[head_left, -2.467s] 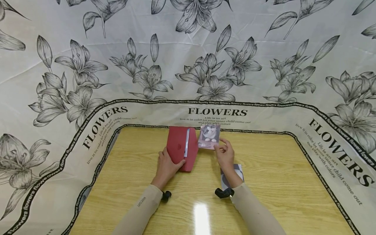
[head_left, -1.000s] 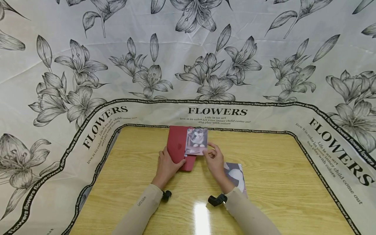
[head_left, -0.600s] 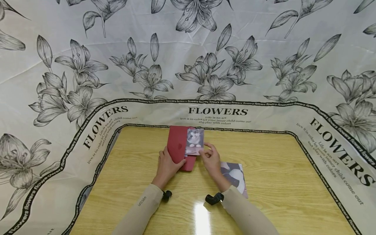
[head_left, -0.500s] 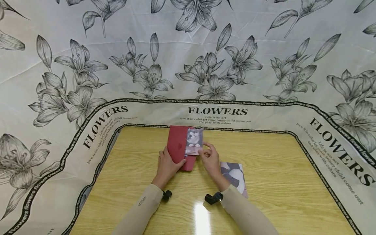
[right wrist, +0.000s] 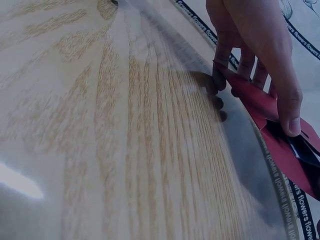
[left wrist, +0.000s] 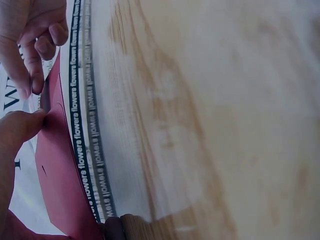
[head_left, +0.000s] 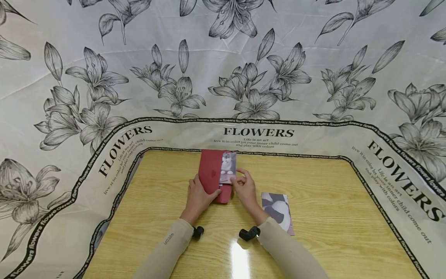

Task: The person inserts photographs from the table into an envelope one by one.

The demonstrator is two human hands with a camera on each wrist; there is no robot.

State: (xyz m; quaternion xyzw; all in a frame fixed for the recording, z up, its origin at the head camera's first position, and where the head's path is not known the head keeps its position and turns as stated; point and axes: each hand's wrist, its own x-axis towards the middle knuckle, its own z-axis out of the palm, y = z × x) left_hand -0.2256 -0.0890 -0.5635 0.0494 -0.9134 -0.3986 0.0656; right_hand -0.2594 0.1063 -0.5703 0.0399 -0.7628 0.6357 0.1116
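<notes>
Here, the left hand grips a red envelope at its near left side, thumb on the front by the opening. The right hand pinches a cat photo by its lower right corner — thumb and forefinger clamped on it. The photo's left side meets the envelope's mouth, the rest covering the open flap. A second picture card lies on the wooden table, near the right wrist — well apart from the envelope.
</notes>
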